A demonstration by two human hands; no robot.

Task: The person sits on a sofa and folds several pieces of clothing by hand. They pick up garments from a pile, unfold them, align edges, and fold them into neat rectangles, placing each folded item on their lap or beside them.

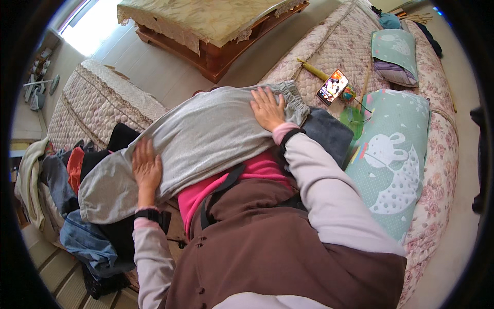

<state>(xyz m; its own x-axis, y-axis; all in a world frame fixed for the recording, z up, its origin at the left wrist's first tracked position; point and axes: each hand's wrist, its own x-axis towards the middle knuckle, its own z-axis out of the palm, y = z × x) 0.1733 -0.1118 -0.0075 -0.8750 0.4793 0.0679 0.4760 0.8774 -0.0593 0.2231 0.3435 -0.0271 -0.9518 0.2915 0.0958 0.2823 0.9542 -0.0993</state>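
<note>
A pair of light grey sweatpants point(204, 127) lies lengthwise across my lap, one leg laid along the other. Its gathered waistband is at the right end and the leg end hangs over at the left. My left hand point(146, 164) rests flat on the lower leg part, fingers extended. Near the waistband my right hand point(268, 108) presses flat on the cloth, fingers spread. Neither hand grips anything. Beneath the sweatpants, bright pink cloth point(266, 170) shows at my lap. A folded dark grey cloth point(328, 133) sticks out beyond the waistband.
Several clothes, including blue jeans point(87, 241) and a red-orange piece point(75, 168), are heaped at the left. On the quilted floral sofa cover point(320, 46) lie a lit smartphone point(332, 87), a green disc-shaped object point(352, 123) and a green rabbit-print pillow point(393, 166). A cloth-covered wooden table point(216, 58) stands ahead.
</note>
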